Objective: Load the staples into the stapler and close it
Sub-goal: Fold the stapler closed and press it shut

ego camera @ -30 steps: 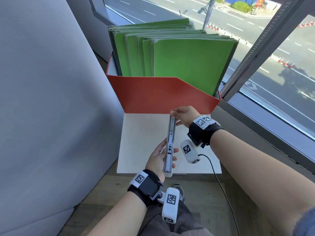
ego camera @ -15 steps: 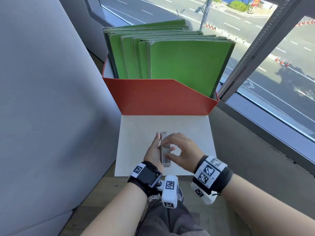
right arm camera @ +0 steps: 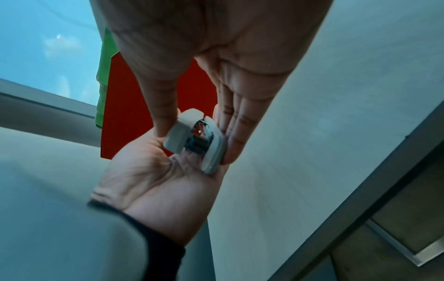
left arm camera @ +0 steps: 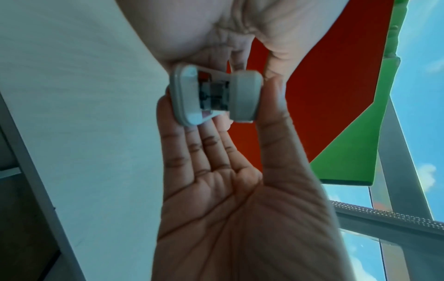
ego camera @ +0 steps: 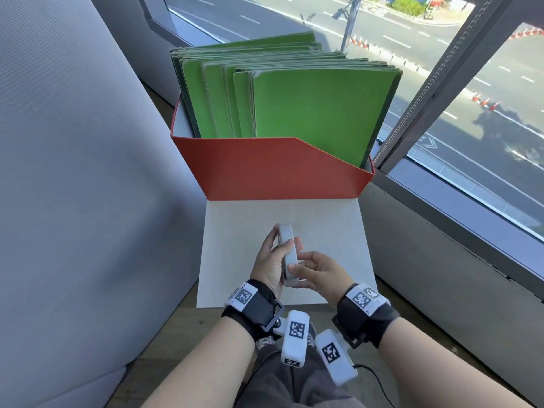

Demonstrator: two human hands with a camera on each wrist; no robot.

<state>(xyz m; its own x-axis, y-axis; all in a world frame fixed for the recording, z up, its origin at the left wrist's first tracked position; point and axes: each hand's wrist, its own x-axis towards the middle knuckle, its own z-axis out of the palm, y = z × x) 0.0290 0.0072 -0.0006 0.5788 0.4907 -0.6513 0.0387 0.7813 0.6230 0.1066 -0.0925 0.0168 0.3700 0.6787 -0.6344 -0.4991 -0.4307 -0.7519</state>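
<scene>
A grey stapler (ego camera: 286,251) is held above a white sheet (ego camera: 329,231), its top arm folded down onto its base. My left hand (ego camera: 281,248) grips it along its length, thumb on one side and fingers on the other. My right hand (ego camera: 298,271) pinches its near end between thumb and fingers. In the left wrist view the stapler (left arm camera: 213,95) shows end-on, with dark metal parts between the two grey arms, and my left thumb (left arm camera: 271,114) presses the top arm. The right wrist view shows the stapler (right arm camera: 175,139) the same way. No loose staples are visible.
A red file box (ego camera: 273,169) full of green folders (ego camera: 318,113) stands just beyond the sheet. A grey padded wall (ego camera: 73,172) rises on the left. A window frame (ego camera: 426,92) and grey sill (ego camera: 441,260) run along the right.
A second ago the stapler lay opened out flat, my right hand at its far end. The top arm has been folded down, and my right hand has come back to the near end.
</scene>
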